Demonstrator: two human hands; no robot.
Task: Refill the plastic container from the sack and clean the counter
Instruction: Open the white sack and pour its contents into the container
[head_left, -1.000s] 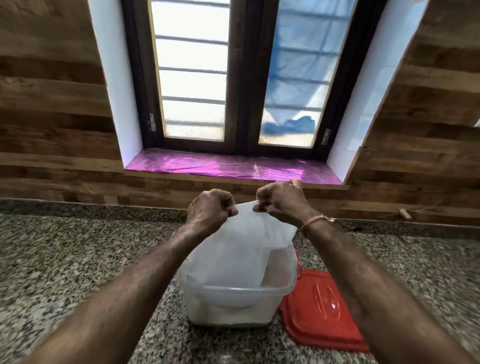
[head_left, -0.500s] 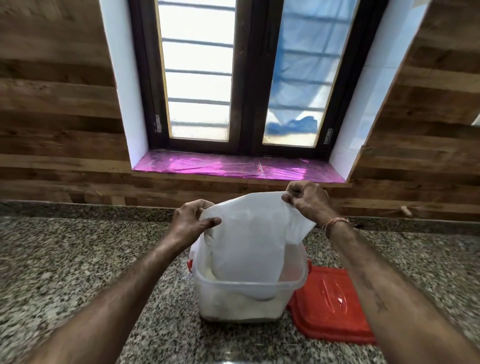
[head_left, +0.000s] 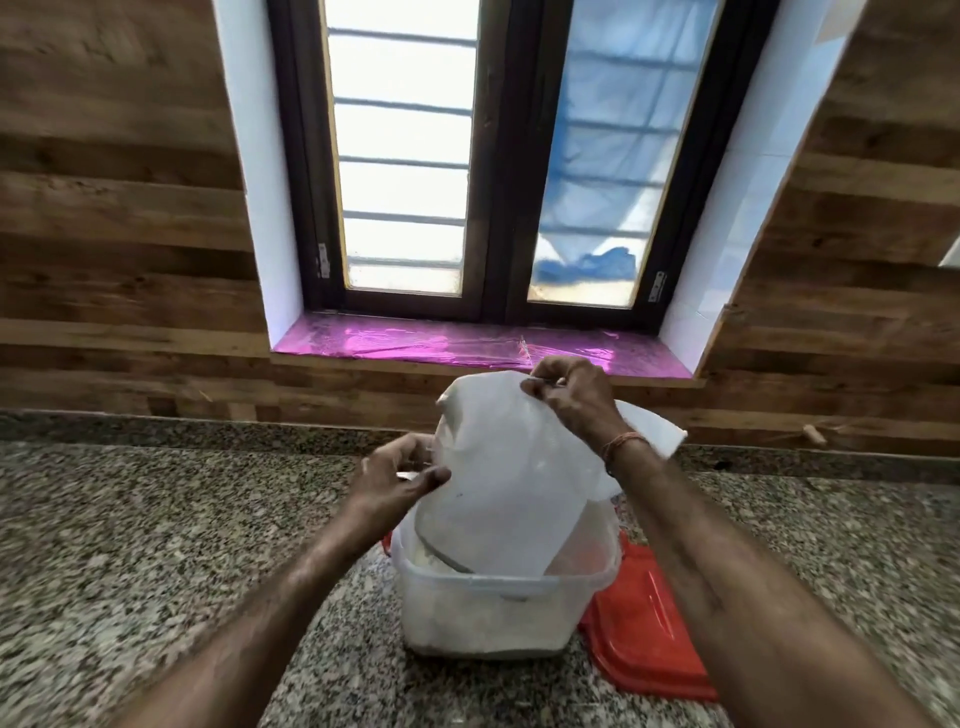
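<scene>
A white translucent sack (head_left: 498, 478) hangs upside down, its lower end inside the clear plastic container (head_left: 483, 618) on the granite counter. White powder lies in the container's bottom. My right hand (head_left: 569, 397) pinches the sack's upper right corner. My left hand (head_left: 395, 478) grips the sack's left side, lower down. The sack is tilted, its top leaning left.
A red lid (head_left: 649, 623) lies flat on the granite counter (head_left: 130, 545), touching the container's right side. Behind runs a wooden wall with a window and a pink-covered sill (head_left: 467, 345). A small wooden peg (head_left: 814, 434) lies at the counter's back edge, right.
My left hand dropped from the sack's top edge to its left side. My right hand stayed high on the corner. The sack has tilted and bulges at its top.
</scene>
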